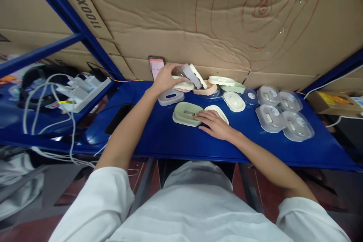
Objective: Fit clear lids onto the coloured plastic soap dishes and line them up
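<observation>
From my remote feed, largest first: cardboard backing [170, 11], then the blue worktable [181, 145] w/ four clear-lidded boxes [270, 117] at far R. L hand [166, 78] is at the heap near the backing, fingers curved, thumb parted from them, around a clear cover [178, 71] by the tilted lilac tray [190, 76] — I can't tell how firm any hold is. R hand [214, 123] lies w/ fingers extended, slightly apart, on the R end of the green dish [181, 111]; can't tell if it's pinching. Risk, I'd judge: a tug by L hand could topple the lilac tray and the cream tray [198, 76] leaning by it, b/c neither sits flat; a sideways push by R hand could shove the green dish into the cream dish [217, 110] just beside it. Green dish is mid-table, slotted face up — long axis L-R, approx parallel to the table's front edge, its slot [189, 113] likewise.
</observation>
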